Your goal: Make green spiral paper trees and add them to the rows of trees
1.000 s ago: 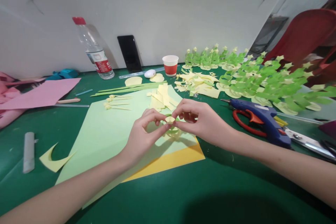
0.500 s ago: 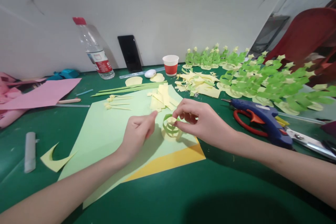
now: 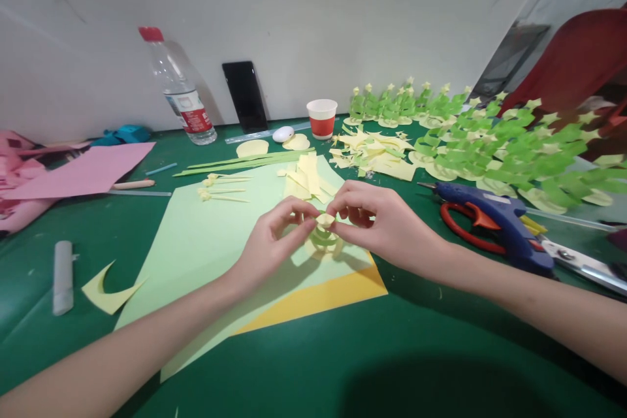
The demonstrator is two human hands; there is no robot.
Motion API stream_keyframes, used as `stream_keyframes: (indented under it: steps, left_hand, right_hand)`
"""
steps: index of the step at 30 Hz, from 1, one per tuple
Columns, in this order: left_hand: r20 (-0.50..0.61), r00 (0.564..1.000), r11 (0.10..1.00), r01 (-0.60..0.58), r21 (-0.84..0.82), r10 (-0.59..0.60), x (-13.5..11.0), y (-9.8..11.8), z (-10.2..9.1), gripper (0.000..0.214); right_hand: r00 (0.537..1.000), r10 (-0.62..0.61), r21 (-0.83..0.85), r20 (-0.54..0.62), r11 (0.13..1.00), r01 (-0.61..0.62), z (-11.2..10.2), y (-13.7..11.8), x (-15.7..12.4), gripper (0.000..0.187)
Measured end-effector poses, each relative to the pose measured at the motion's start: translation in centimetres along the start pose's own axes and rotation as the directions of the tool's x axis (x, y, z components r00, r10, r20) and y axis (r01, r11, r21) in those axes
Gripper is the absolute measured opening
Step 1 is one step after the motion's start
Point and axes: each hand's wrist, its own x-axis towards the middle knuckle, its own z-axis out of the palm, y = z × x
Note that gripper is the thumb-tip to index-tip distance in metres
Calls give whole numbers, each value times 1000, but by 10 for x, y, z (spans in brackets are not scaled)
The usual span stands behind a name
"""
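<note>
Between my hands a small pale yellow paper piece sits atop a curled green paper strip, which stands on a pale yellow paper base. My right hand pinches the yellow piece from its right side. From the left, the thumb and forefinger of my left hand pinch its other edge. All of this rests over a light green paper sheet, with an orange sheet showing under its edge. Cut yellow strips lie just beyond my fingers.
Finished green paper spirals with star tops crowd the back right. A blue glue gun and scissors lie right. Yellow scraps, a paper cup, a phone and a bottle stand along the wall; a glue stick lies left.
My left hand has moved right and now pinches the left edge of the small yellow piece. My right hand keeps its grip there. The view has shifted slightly.
</note>
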Motion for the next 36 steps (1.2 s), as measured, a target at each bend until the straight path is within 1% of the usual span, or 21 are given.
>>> stream_keyframes:
  steps: [2,4,7,10,13,15,17,18,19,20,21,23,24,25,27,29,31,33,36]
  left_hand:
    - [-9,1000,1000,-1,16,1,0,1,1,10]
    - [-57,998,1000,9,19,-8,0,1,2,10]
    - [-118,991,998,57,10,-55,2,2,-1,11]
    - [-136,987,997,80,-16,-81,6,9,-10,11]
    - [-140,988,997,67,-34,-71,10,24,-24,9]
    - [-139,988,997,69,44,-62,11,34,-34,9]
    - [-145,989,975,53,218,-22,8,41,-42,10]
    - [-127,992,947,26,321,16,5,42,-45,12]
    - [-83,995,906,-19,423,60,1,40,-48,15]
    - [-15,995,854,-81,513,104,-4,37,-49,18]
    - [77,987,796,-157,584,139,-10,33,-50,22]
    - [253,949,667,-313,676,188,-25,24,-49,29]
    - [338,922,599,-382,703,191,-33,19,-47,33]
    - [394,904,540,-418,731,166,-40,16,-44,36]
    - [466,878,467,-460,755,112,-51,13,-38,38]
    - [504,862,446,-472,761,51,-58,13,-33,39]
    - [513,858,435,-472,766,28,-62,13,-29,39]
    - [488,871,415,-464,782,54,-65,13,-27,38]
    - [433,893,367,-446,816,122,-70,12,-28,36]
  right_hand:
    - [1000,-8,1,-2,1000,8,0,0,0,8]
    - [1000,-14,-2,-1,1000,14,0,0,0,8]
    - [1000,-13,-6,1,1000,13,0,1,0,7]
    - [1000,-11,-16,0,1000,11,0,1,0,8]
    - [1000,4,-18,5,1000,-4,0,0,0,7]
    - [1000,16,-12,7,1000,-16,0,0,0,7]
    - [1000,19,-9,6,1000,-19,0,-1,0,7]
    - [1000,16,-11,4,1000,-16,0,-1,0,7]
    - [1000,12,-14,1,1000,-12,0,-1,0,7]
    - [1000,7,-17,-1,1000,-7,0,-1,0,7]
    - [1000,2,-19,-2,1000,-2,0,-1,0,7]
    - [1000,-5,-17,2,1000,5,0,-1,0,8]
    - [1000,-7,-16,4,1000,7,0,-1,0,9]
    - [1000,-10,-15,3,1000,10,0,-1,0,9]
    - [1000,-13,-15,0,1000,13,0,0,0,8]
    - [1000,-14,-11,-3,1000,14,1,1,0,8]
    - [1000,-19,-9,-4,1000,19,1,2,-1,9]
    - [1000,-27,-17,-7,999,27,1,3,-1,10]
    - [1000,-30,-33,-9,999,29,0,3,-1,10]
